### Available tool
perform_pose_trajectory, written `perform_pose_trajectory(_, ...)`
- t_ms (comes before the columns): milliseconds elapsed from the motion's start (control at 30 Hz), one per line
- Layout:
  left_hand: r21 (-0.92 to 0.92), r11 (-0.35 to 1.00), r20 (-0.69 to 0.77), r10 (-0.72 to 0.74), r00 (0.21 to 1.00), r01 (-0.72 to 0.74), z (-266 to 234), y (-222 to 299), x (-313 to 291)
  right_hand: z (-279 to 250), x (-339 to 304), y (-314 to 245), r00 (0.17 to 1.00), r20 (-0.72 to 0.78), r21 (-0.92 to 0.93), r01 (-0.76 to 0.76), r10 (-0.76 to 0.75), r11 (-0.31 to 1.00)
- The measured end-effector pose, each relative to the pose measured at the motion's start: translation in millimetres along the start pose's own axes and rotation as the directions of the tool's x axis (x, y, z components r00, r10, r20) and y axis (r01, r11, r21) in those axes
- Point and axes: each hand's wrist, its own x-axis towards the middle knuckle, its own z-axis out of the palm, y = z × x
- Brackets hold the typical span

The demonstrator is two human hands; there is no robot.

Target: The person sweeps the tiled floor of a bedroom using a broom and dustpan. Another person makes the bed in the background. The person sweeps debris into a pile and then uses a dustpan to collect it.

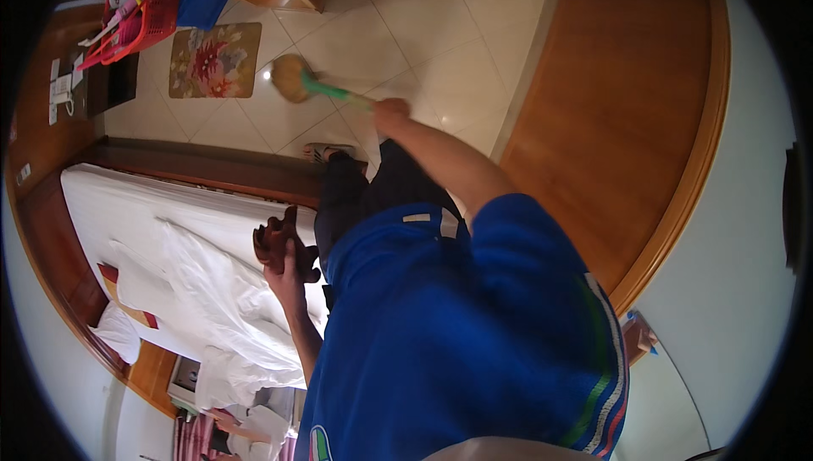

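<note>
Carving: a dark reddish-brown carving [284, 243], wood-like, with knobbly, jutting edges, was in the left hand [290, 268], in front of the white bed.
Left grip: fingers were wrapped around its lower part.
Round-headed tool: the round-headed tool [292, 78] had a flat tan disc and a slim green handle, paler near the hand; it was over the floor, though contact could not be told.
Right grip: the right hand [391, 114] was closed around the handle's end.
Floor: glossy cream tiles [440, 21], with a floral mat [214, 60].
Bed: rumpled white sheets [212, 270], dark wooden frame [186, 154].
Room: smooth orange-brown wood panel [618, 105], red plastic basket [159, 14].
</note>
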Motion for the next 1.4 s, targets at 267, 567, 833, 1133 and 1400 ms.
perform_pose_trajectory(267,-0.272,0.960,0.260,0.140,0.955,-0.066,124.2,37.3,26.5,-80.0,-184.8,317.4,0.881,-0.067,-0.114,-0.473,0.469,0.873)
perform_pose_trajectory(567,-0.315,0.944,0.342,0.212,0.915,-0.101,115.6,17.0,47.7,-108.0,-325.5,241.6,0.938,-0.107,-0.198,-0.345,0.330,0.918)
perform_pose_trajectory(833,-0.340,0.937,0.324,0.200,0.925,-0.084,58.9,-11.8,80.6,-82.0,-150.9,46.0,0.973,-0.212,-0.106,0.071,-0.092,0.992)
perform_pose_trajectory(1133,-0.339,0.941,0.103,0.052,0.993,-0.013,-48.9,-62.0,131.9,-43.5,0.5,-64.3,0.990,-0.099,-0.079,-0.113,0.105,0.990)
perform_pose_trajectory(1400,-0.411,0.908,0.238,0.019,0.971,0.082,-61.6,-63.1,196.9,-52.7,-127.1,57.4,0.848,-0.039,-0.153,-0.528,0.529,0.835)
